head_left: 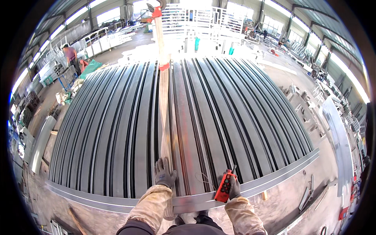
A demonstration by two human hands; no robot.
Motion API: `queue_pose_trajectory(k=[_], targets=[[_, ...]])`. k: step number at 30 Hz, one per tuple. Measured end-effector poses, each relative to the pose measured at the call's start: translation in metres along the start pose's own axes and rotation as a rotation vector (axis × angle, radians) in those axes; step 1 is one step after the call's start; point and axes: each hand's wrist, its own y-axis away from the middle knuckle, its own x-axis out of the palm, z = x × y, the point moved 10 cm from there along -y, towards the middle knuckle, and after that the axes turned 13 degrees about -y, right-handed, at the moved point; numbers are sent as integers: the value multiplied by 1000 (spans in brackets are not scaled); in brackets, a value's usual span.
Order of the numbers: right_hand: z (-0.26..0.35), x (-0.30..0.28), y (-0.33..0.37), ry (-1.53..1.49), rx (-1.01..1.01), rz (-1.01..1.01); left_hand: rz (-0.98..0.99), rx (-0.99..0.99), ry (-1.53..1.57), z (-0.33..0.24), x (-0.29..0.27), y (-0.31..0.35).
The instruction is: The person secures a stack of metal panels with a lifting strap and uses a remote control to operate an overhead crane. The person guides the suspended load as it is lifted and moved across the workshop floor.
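Note:
My left hand [165, 173], in a grey glove, lies with its fingers stretched out against the beige lifting sling [163, 102]. The sling runs up from near my left hand to a crane hook [157, 4] at the top, with red patches along it. Its lower end shows below my left wrist, partly hidden by the sleeve. In my right hand [234, 188], also gloved, is a red crane remote control [223, 187] with dark buttons and a short antenna. Beneath both hands spreads a wide ribbed grey metal panel [147, 102], edged at the near side by a metal rail [270, 184].
White metal railings [199, 23] stand beyond the panel. A person [71, 56] is at the far left beside a green sheet [91, 68]. Long metal profiles [337, 145] lie along the right, with scattered offcuts [299, 107]. Another metal length [42, 145] lies on the left.

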Motion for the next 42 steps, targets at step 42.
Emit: queue_pose_trajectory(k=[42], targets=[[63, -74, -44, 185, 181, 21, -138, -265, 85, 45, 1, 149]])
